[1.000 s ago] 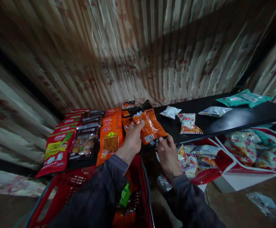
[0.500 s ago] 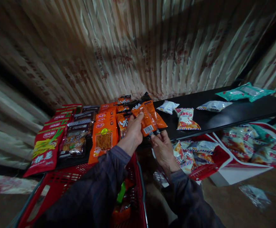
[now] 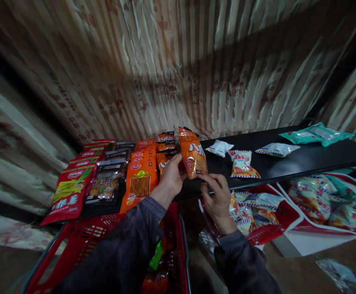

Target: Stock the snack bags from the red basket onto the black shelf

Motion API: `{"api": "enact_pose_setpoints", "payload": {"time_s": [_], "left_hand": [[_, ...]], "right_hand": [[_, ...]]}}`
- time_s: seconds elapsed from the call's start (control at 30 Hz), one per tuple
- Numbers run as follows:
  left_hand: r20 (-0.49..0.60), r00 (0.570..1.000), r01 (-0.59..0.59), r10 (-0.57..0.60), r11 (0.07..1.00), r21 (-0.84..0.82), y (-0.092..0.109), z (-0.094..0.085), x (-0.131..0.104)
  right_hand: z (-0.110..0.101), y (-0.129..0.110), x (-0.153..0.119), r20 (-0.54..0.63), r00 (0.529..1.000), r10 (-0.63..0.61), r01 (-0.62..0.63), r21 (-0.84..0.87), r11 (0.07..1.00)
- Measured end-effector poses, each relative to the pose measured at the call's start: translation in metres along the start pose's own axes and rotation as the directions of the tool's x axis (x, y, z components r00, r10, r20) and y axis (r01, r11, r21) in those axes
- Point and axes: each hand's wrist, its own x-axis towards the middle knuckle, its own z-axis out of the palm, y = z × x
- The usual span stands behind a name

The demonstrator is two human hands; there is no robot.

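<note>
An orange snack bag (image 3: 194,157) stands nearly upright over the front part of the black shelf, its printed front facing me. My left hand (image 3: 172,177) is closed on the bag's left side. With curled fingers, my right hand (image 3: 218,201) holds the bag's lower edge. Just left of it, a row of similar orange-and-black bags (image 3: 165,148) is partly hidden behind my left hand. Beside that row stand orange packets of stick snacks (image 3: 140,183).
Brown chip packets (image 3: 104,183) and red snack bags (image 3: 70,190) line the shelf's left end. White snack bags (image 3: 243,163) and teal bags (image 3: 319,134) lie on the black shelf (image 3: 291,159) to the right. Below are a red basket (image 3: 179,245) and red-and-white boxes (image 3: 306,241) holding bags.
The orange bag has been turned from its barcoded back to its printed front and stands more upright. My right fingers have shifted along its bottom edge. The view has tilted slightly upward.
</note>
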Motion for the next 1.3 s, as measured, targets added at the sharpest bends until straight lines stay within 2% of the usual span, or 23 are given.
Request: {"api": "enact_pose_setpoints", "payload": {"time_s": [0.1,0.17,0.27,0.33,0.4,0.47,0.5,0.53,0.6,0.67,0.73,0.8,0.9,1.13,1.3], "left_hand": [[0.111,0.992,0.065,-0.060,0.997,-0.046,0.006,-0.006,-0.003],[0.155,0.988,0.014,-0.008,0.999,-0.039,0.006,-0.007,-0.004],[0.135,0.984,-0.114,0.114,0.993,-0.012,0.003,-0.007,-0.002],[0.104,0.983,-0.150,0.150,0.989,-0.008,0.001,-0.007,0.000],[0.089,0.983,-0.157,0.158,0.987,-0.024,0.000,-0.008,0.002],[0.103,0.982,-0.153,0.157,0.987,-0.046,0.000,-0.008,0.002],[0.118,0.981,-0.146,0.151,0.988,-0.052,0.000,-0.008,0.002],[0.137,0.980,-0.136,0.141,0.989,-0.052,-0.001,-0.007,0.001],[0.167,0.978,-0.116,0.122,0.992,-0.042,-0.003,-0.005,0.000],[0.169,0.980,-0.104,0.108,0.994,-0.032,-0.006,-0.004,0.000],[0.148,0.983,-0.103,0.107,0.994,-0.031,-0.009,-0.002,0.002],[0.129,0.986,-0.106,0.109,0.994,-0.028,-0.011,-0.001,0.005],[0.128,0.986,-0.105,0.108,0.994,-0.029,-0.010,0.001,0.010],[0.094,0.991,-0.087,0.091,0.995,-0.046,0.002,0.006,0.018],[0.064,0.996,-0.064,0.067,0.996,-0.054,0.002,0.004,0.029]], "right_hand": [[0.000,0.003,-0.002,0.026,0.993,-0.119,0.121,-0.123,0.985],[0.002,0.004,-0.005,0.055,0.986,-0.156,0.163,-0.160,0.974],[0.003,0.002,-0.007,0.093,0.978,-0.187,0.201,-0.166,0.966],[0.003,-0.001,-0.006,0.090,0.977,-0.192,0.202,-0.117,0.972],[0.002,-0.002,-0.003,0.029,0.992,-0.126,0.127,-0.057,0.990],[0.002,-0.002,0.001,-0.080,0.993,0.083,-0.081,0.031,0.996],[0.002,0.000,0.003,-0.120,0.965,0.235,-0.222,0.113,0.969],[0.002,0.002,0.006,-0.119,0.911,0.395,-0.363,0.224,0.904],[0.003,0.007,0.011,0.034,0.759,0.650,-0.593,0.449,0.669],[0.004,0.011,0.014,0.254,0.631,0.733,-0.713,0.562,0.420],[0.006,0.014,0.013,0.372,0.577,0.727,-0.749,0.596,0.289],[0.009,0.015,0.011,0.385,0.581,0.717,-0.734,0.629,0.257],[0.013,0.016,0.007,0.367,0.616,0.697,-0.691,0.677,0.254],[0.016,0.020,0.005,0.366,0.655,0.661,-0.679,0.669,0.303],[0.022,0.019,0.005,0.327,0.641,0.694,-0.678,0.664,0.313]]}}
